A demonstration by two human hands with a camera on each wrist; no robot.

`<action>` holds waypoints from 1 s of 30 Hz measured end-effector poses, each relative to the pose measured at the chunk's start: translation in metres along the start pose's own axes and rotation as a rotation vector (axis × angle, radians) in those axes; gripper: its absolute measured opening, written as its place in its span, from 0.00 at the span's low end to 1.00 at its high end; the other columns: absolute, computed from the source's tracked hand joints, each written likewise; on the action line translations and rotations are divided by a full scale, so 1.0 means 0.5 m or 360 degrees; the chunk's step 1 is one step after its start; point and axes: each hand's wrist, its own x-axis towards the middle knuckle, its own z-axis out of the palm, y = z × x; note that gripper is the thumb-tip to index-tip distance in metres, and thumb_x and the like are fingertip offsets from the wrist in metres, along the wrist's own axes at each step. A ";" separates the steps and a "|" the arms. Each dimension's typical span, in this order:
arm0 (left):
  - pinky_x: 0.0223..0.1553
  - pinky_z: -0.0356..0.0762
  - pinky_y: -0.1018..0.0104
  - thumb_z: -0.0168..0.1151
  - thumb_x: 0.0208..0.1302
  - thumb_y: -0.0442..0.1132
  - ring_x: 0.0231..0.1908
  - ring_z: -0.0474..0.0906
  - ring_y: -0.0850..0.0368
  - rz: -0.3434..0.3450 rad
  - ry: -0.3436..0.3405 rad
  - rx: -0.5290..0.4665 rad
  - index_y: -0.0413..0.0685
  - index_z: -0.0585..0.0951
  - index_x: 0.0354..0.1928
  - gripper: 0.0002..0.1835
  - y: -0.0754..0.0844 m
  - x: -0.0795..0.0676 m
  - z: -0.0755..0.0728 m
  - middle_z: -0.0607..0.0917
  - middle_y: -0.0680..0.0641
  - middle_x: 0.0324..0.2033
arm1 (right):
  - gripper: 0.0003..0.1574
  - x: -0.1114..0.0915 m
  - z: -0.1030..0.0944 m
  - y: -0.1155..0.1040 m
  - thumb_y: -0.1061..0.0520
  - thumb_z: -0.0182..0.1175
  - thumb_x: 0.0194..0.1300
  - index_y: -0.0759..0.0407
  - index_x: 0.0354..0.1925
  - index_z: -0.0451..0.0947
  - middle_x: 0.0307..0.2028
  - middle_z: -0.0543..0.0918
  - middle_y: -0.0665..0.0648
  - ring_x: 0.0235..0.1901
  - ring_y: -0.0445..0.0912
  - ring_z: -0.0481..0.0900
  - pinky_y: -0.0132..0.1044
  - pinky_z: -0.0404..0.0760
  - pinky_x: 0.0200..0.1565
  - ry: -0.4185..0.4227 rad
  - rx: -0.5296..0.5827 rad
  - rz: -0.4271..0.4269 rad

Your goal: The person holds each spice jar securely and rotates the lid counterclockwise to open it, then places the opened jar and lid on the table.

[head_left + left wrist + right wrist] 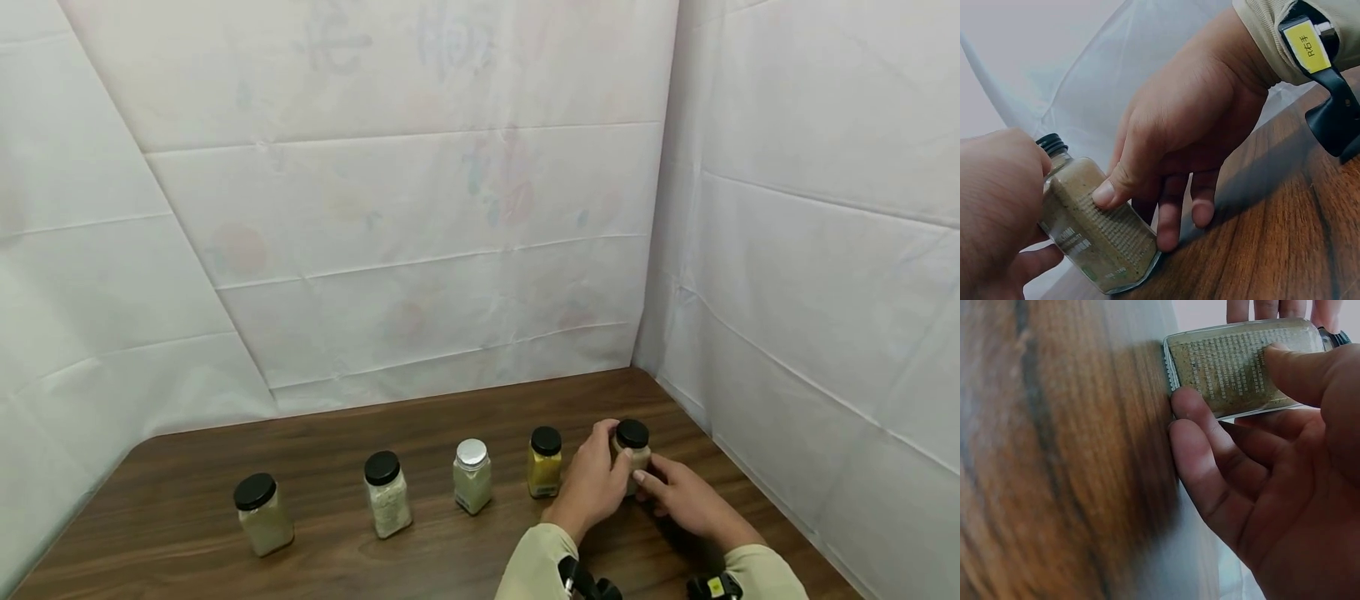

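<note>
At the right of the table, both hands hold a clear spice jar [639,458] with a black lid and tan powder inside. My left hand [594,482] grips it from the left, near the lid. With the thumb on one face and fingers at the far side, my right hand [688,498] pinches the lower part. Small printed text covers a face of the jar [1229,365] in the right wrist view. Its base is close to the wood; whether it touches cannot be told. The left hand [997,206] hides part of the jar in the left wrist view.
Left of the hands stand a yellow-filled jar [544,467], a silver-lidded jar [472,479], a black-lidded jar with pale contents [390,504] and another black-lidded jar [267,525]. White cloth walls [817,250] border the brown wooden table [330,567] at the back and sides.
</note>
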 end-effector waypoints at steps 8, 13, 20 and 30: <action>0.61 0.71 0.58 0.52 0.77 0.49 0.63 0.71 0.61 0.0030 -0.0008 -0.0057 0.56 0.63 0.74 0.27 -0.002 0.000 0.002 0.74 0.54 0.65 | 0.30 -0.002 -0.003 0.001 0.45 0.53 0.77 0.70 0.59 0.69 0.44 0.82 0.60 0.45 0.55 0.81 0.49 0.83 0.38 -0.0011 0.0014 0.0003; 0.64 0.68 0.55 0.50 0.78 0.50 0.67 0.66 0.57 0.0046 -0.0039 -0.0044 0.59 0.57 0.78 0.31 0.000 0.001 0.001 0.69 0.52 0.69 | 0.29 -0.001 -0.003 0.002 0.45 0.53 0.77 0.69 0.59 0.70 0.42 0.82 0.60 0.44 0.54 0.81 0.48 0.84 0.38 -0.0015 0.0005 0.0007; 0.64 0.68 0.54 0.49 0.78 0.52 0.68 0.65 0.55 0.0026 -0.0059 -0.0042 0.64 0.56 0.78 0.31 0.001 -0.001 0.002 0.67 0.51 0.70 | 0.31 0.002 -0.002 0.006 0.45 0.52 0.77 0.70 0.61 0.69 0.42 0.82 0.59 0.44 0.54 0.81 0.48 0.84 0.38 -0.0008 0.0005 0.0017; 0.63 0.69 0.55 0.48 0.78 0.52 0.65 0.68 0.57 0.0016 -0.0009 -0.0174 0.65 0.63 0.75 0.26 0.003 -0.002 0.002 0.71 0.53 0.66 | 0.30 0.003 -0.002 0.007 0.46 0.52 0.78 0.70 0.62 0.69 0.42 0.83 0.59 0.43 0.53 0.82 0.47 0.84 0.37 0.0014 -0.0009 0.0025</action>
